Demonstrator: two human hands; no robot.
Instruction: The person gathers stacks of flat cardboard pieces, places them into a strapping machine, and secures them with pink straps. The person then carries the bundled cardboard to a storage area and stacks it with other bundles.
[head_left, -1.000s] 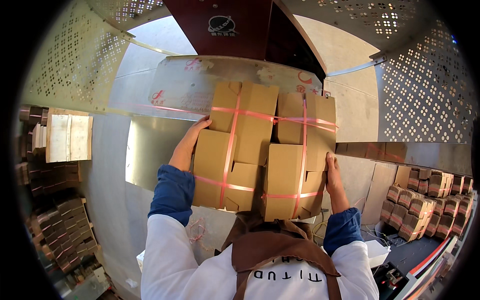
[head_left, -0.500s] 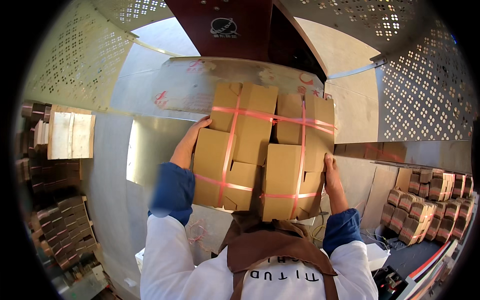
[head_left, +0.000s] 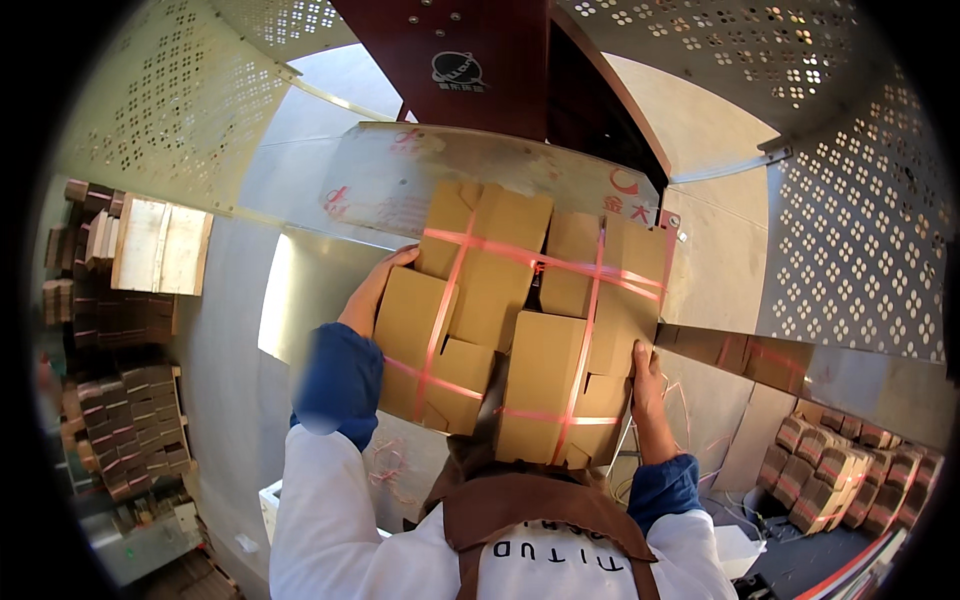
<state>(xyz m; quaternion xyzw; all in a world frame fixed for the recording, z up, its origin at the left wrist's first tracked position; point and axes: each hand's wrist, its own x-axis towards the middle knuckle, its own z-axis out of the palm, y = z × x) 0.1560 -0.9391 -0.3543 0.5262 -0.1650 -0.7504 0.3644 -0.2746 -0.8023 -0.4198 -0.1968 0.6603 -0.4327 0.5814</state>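
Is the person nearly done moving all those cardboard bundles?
Done: the cardboard bundle is already tied with pink straps. In hand: the left hand and right hand grip its two sides, holding it up in front of the metal panel. Left: tied stacks sit low on the right, more stacks on the left.

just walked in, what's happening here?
A person in a white top and brown apron holds a strapped bundle of flat cardboard, bound with pink straps, up against a shiny metal machine surface. The left hand grips the bundle's left edge; the right hand supports its lower right edge. More strapped bundles are stacked at the lower right and on the left.
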